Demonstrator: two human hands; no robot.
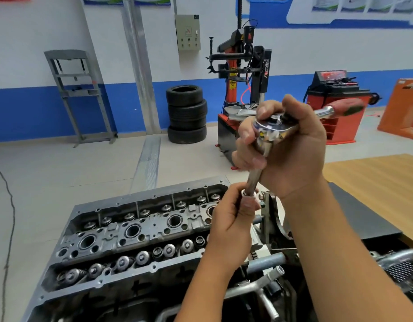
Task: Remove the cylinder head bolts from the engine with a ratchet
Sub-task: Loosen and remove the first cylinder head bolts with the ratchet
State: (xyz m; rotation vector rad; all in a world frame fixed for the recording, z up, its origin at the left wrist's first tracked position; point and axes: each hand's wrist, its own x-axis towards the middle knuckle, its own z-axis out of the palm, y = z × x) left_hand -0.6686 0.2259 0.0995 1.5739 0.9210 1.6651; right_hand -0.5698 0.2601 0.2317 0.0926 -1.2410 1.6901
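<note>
Two hands were in view: the left hand (233, 214) and the right hand (291, 147), sharing one ratchet (274, 126) fitted with one extension bar (253, 180). One engine (135, 231) sat near, its cylinder head showing four large round wells (133, 230) in a row down the middle. At the far wall stood one stack of four tires (187, 113), one grey press frame (77, 94) to the left, one tire changer (243, 75) and one red wheel balancer (338, 101) to the right.
</note>
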